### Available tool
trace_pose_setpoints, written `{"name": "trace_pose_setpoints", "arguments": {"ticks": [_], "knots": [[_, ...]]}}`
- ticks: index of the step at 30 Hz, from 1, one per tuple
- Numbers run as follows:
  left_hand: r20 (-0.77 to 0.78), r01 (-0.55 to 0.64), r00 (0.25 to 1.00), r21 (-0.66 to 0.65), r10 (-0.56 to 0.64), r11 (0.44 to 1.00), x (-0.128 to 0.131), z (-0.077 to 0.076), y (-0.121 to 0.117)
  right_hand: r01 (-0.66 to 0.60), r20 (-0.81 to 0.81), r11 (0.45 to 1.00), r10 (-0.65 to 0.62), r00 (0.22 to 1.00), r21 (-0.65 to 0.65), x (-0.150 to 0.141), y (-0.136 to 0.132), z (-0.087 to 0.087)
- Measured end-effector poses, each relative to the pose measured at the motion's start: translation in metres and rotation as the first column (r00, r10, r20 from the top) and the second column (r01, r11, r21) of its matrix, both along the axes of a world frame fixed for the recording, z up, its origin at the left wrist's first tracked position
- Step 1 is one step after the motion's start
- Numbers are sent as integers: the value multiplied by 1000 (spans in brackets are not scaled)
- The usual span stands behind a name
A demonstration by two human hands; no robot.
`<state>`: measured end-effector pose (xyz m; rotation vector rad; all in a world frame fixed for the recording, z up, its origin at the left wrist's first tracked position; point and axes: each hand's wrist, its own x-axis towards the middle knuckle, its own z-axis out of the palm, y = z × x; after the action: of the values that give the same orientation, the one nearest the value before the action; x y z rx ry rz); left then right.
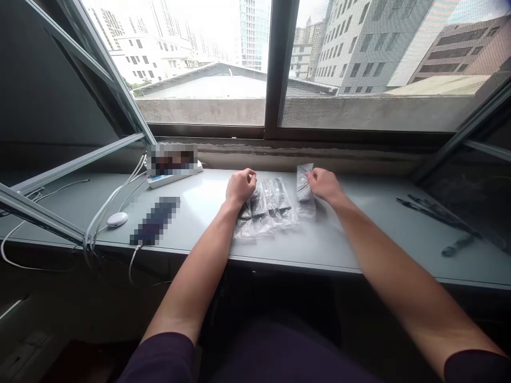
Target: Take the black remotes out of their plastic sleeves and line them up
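Observation:
Several clear plastic bags (272, 205) with dark contents lie side by side on the grey table (255, 251). My left hand (240, 187) is at their left end, its fingers curled into a pinch. Whether something small is between those fingertips, I cannot make out. To the right of the row, my right hand (324, 183) pinches the upper part of a separate clear plastic bag (305, 192). Something dark or grey shows inside this bag, too blurred to name. It hangs roughly upright, close to the row's right end.
At the left are a white power strip (175, 178) with cables, a round white device (117, 219) and a pixelated dark object (155, 221) with a cable. Dark cables (435, 213) lie at the right. Metal frame bars (80, 159) flank the table; a window (275, 64) stands behind.

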<state>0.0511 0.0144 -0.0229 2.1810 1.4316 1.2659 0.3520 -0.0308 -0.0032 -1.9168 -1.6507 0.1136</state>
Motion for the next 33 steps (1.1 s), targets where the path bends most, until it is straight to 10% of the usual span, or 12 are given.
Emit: {"name": "trace_pose_setpoints", "arguments": {"ticks": [4, 7, 10, 13, 20, 23, 33], "knots": [[379, 214, 918, -224, -117, 951, 3, 11, -4, -54, -379, 974, 136, 916, 218, -9, -5, 9], [661, 510, 735, -395, -149, 765, 5, 22, -10, -227, -756, 945, 323, 570, 233, -31, -11, 9], [765, 655, 631, -437, -128, 616, 7, 26, -14, -451, -857, 868, 384, 343, 208, -53, -20, 5], [788, 707, 599, -439, -140, 554, 6, 25, -14, -595, -870, 788, 397, 292, 160, -67, -27, -1], [791, 676, 587, -362, -171, 642, 3, 23, -12, -583, -952, 802, 266, 151, 132, -81, -37, 4], [791, 599, 600, -344, -121, 723, 5, 25, -13, -743, -981, 668, 163, 109, 28, -80, -43, 11], [769, 475, 639, -396, 1, 786, 7, 22, -8, -794, -987, 607, 146, 70, 33, -82, -51, 15]]}}
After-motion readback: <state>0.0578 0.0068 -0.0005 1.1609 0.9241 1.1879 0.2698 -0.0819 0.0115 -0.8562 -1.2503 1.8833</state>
